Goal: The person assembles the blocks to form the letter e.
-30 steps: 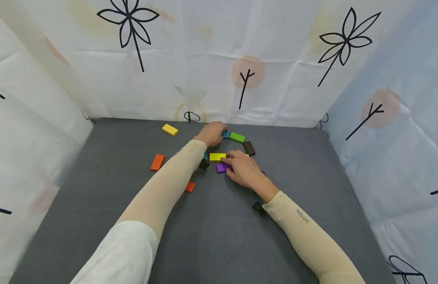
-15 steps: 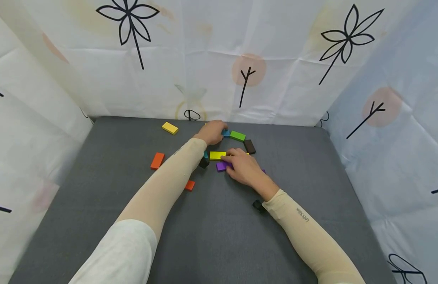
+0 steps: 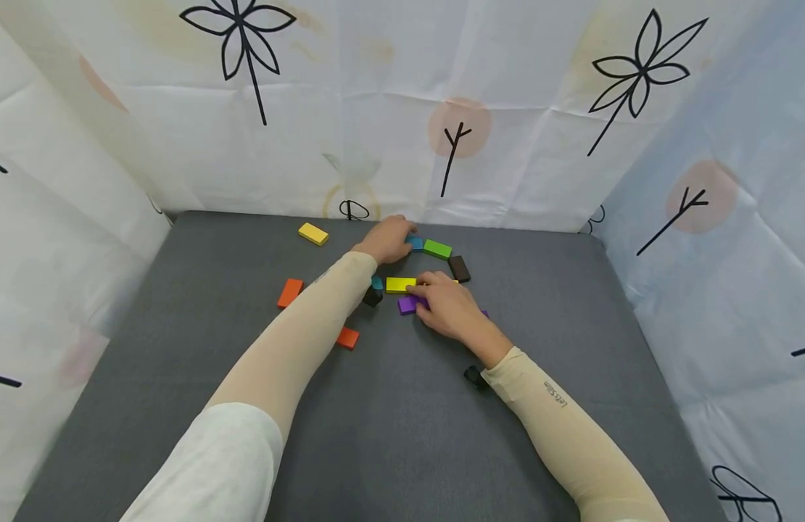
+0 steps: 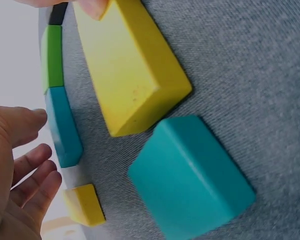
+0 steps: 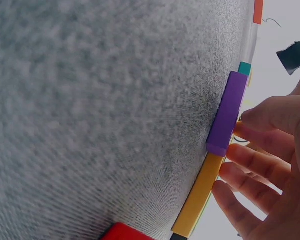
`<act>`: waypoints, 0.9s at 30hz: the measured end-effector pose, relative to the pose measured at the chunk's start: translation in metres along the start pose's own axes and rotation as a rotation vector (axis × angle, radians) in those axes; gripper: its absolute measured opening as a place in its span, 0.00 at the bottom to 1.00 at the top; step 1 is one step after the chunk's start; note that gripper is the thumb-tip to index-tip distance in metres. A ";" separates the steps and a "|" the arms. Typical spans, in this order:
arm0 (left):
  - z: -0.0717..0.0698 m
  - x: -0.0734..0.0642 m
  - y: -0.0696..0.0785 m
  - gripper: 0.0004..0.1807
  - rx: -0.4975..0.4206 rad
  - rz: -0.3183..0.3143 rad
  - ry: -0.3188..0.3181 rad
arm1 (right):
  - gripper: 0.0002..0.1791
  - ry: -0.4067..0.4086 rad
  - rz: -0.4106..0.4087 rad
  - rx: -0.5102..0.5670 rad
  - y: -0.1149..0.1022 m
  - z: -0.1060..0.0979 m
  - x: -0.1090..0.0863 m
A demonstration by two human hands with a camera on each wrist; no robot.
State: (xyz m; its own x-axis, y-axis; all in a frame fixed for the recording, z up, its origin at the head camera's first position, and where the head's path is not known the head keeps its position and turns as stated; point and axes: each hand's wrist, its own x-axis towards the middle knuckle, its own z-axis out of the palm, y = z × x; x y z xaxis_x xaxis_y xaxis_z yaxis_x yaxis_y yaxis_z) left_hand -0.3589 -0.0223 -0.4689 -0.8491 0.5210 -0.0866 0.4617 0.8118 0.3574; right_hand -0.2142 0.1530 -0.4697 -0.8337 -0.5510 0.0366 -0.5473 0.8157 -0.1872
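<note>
My left hand (image 3: 388, 241) is at the far side of the table, its fingertips right at a blue block (image 3: 415, 244). In the left wrist view its thumb overlaps that block's edge, while its other fingers bend loosely. My right hand (image 3: 444, 304) lies over a group of blocks. One finger touches a yellow block (image 3: 400, 286), and the thumb is beside a purple block (image 3: 407, 305). In the right wrist view the spread fingers rest along the purple block and an orange-yellow block (image 5: 197, 195). A teal block (image 4: 190, 175) sits beside the yellow one; the right hand hides part of the group.
A green block (image 3: 438, 249) and a dark brown block (image 3: 459, 269) continue the curve from the blue one. Farther left lie a yellow block (image 3: 313, 233) and two orange-red blocks, one (image 3: 290, 293) beyond the other (image 3: 347, 338). Printed cloth (image 3: 376, 130) walls surround the grey table (image 3: 402, 435).
The left hand and forearm have shifted slightly left and away, showing more of the teal block. My right hand has stayed in place over the blocks.
</note>
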 end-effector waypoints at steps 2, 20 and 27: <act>-0.002 -0.001 -0.003 0.24 -0.034 0.004 0.013 | 0.21 0.002 0.002 0.001 0.000 0.000 0.000; -0.013 -0.019 -0.052 0.27 -0.232 -0.203 0.142 | 0.22 -0.007 0.045 0.006 0.002 0.002 -0.002; -0.006 -0.019 -0.051 0.33 -0.239 -0.247 0.107 | 0.23 -0.014 0.054 0.020 0.000 0.002 -0.002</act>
State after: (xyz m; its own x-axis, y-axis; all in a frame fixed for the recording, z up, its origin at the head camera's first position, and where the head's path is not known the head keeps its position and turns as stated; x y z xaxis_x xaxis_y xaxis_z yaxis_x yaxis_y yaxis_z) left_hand -0.3678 -0.0751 -0.4803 -0.9555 0.2759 -0.1046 0.1767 0.8189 0.5460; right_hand -0.2124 0.1534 -0.4717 -0.8610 -0.5084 0.0123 -0.4995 0.8409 -0.2081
